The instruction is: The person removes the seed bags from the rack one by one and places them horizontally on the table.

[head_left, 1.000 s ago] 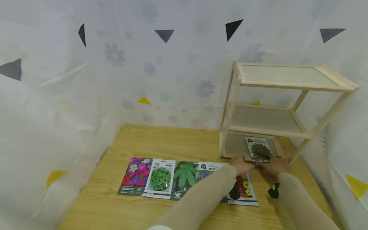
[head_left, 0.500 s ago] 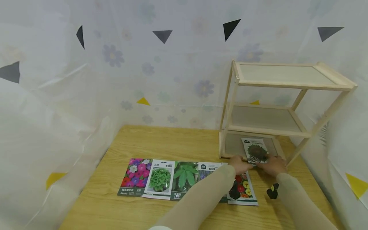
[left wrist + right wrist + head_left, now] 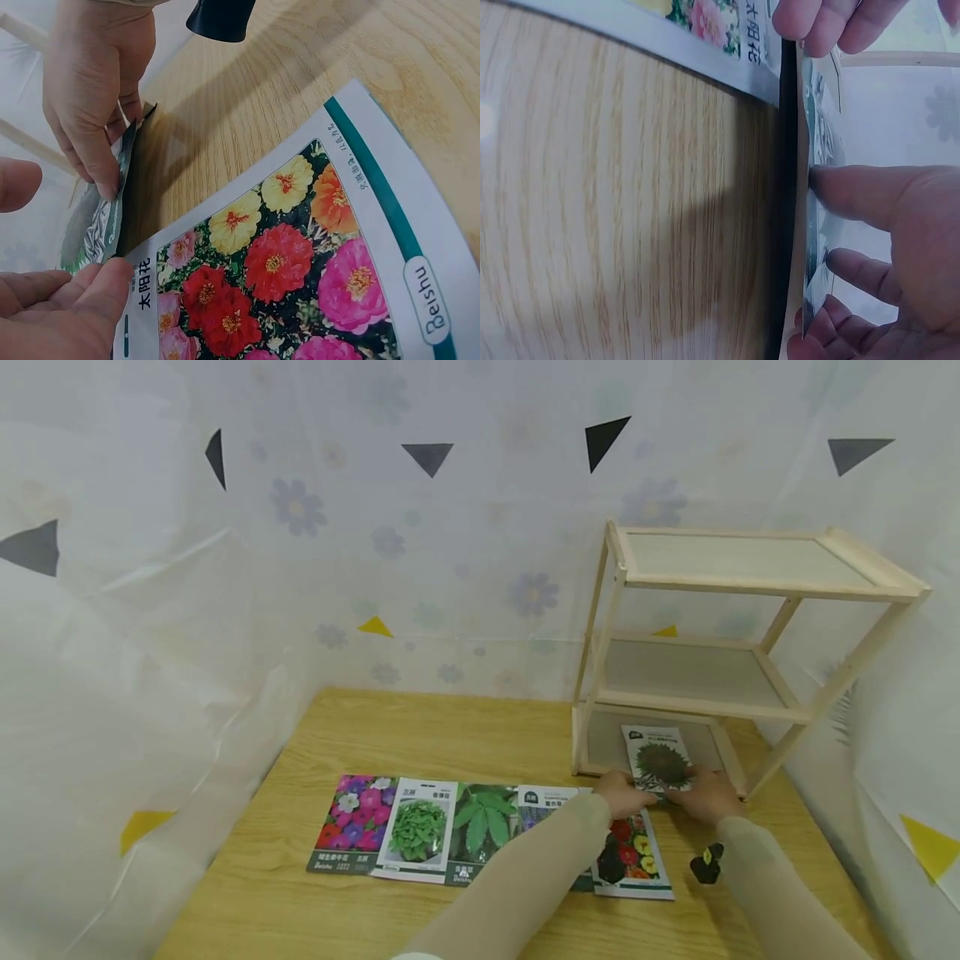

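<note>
A white seed packet (image 3: 654,758) with a large green-brown flower head on it lies over the lowest board of a small wooden shelf rack (image 3: 611,735), at the front. At its lower right corner, my right hand (image 3: 707,795) pinches it; in the right wrist view the thumb (image 3: 847,191) is on its face and some fingers curl round its edge. My left hand (image 3: 622,795) pinches the packet's lower left corner, with fingertips (image 3: 112,281) touching it in the left wrist view. Beneath my left forearm, a sunplant packet (image 3: 277,262) with red and yellow flowers is partly covered.
Several more seed packets lie in a row to the left, among them a pink-flower packet (image 3: 367,806), a green-herb packet (image 3: 417,827) and a large-leaf packet (image 3: 480,818). The rack's middle board (image 3: 693,672) and top board (image 3: 750,558) overhang the lowest one. Flower-printed sheeting (image 3: 465,527) surrounds the wooden table (image 3: 420,718).
The flower-head packet has slid left and slightly toward me on the lowest board. My right hand has shifted left with it, while the left hand has moved only a little.
</note>
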Tool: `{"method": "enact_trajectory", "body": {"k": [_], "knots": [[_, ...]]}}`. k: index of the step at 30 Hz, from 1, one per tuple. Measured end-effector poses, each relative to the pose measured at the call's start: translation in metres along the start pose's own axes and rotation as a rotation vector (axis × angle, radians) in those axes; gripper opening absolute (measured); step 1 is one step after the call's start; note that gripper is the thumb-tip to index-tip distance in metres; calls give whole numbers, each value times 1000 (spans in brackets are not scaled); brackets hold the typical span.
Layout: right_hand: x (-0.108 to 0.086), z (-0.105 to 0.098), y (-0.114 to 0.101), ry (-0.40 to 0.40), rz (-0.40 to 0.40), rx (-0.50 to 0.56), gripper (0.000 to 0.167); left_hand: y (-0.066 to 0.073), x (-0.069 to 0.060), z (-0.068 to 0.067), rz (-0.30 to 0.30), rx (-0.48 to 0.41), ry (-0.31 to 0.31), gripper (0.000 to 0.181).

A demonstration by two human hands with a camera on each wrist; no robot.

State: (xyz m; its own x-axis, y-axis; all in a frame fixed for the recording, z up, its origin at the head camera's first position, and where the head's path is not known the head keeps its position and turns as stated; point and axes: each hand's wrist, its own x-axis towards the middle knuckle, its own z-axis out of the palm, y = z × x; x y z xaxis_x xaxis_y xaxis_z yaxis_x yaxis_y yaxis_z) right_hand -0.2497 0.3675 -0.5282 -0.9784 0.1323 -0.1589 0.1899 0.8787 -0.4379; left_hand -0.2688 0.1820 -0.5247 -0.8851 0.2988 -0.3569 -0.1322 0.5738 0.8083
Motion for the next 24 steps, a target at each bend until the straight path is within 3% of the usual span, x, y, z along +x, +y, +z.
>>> {"method": "enact_trajectory", "body": {"k": [8,12,18,24], "knots": [[-1,1,-1,-24,-8,9,86,-3,-1,-2,0,-41,28,47],[-1,1,-1,-45,-12,16,88,-4,-2,-5,-49,-154,32,46],[-2,1,-2,-53,-7,52,83,-4,-1,-6,-58,-282,59,34],[-8,0,2,-41,2,116,69,-4,-4,-3,-24,-190,84,12]]}}
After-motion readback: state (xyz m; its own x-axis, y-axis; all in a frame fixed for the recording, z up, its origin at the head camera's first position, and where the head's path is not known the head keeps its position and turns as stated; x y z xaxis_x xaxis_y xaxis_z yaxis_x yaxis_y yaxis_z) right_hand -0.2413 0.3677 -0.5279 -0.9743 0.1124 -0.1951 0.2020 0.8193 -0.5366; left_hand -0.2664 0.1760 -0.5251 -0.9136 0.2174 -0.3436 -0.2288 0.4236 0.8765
